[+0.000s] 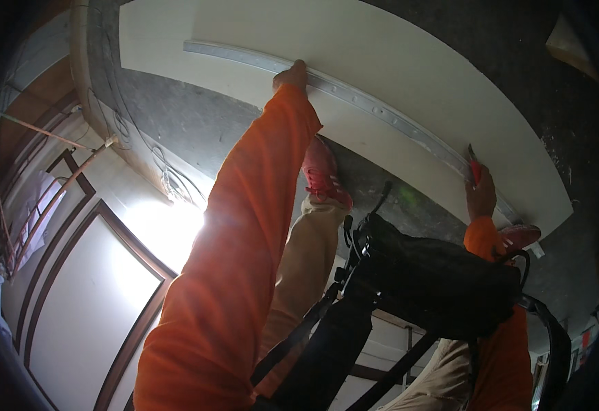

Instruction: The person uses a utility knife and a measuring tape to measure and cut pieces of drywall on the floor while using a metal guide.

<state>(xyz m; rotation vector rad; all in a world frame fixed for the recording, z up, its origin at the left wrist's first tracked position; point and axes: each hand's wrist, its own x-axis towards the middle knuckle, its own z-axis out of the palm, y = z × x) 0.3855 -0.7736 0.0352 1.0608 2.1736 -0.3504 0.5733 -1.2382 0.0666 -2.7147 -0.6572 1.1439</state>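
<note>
Two hands work a white board on the floor: left hand presses a metal straightedge flat; right hand grips a red knife beside it. Slipping straightedge could send the blade astray.

A long metal straightedge lies flat across a white board.

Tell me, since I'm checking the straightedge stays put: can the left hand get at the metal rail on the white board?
Probably yes: the left hand already rests on the metal rail, nothing between them, while the right hand holds a red knife farther along it.
</note>
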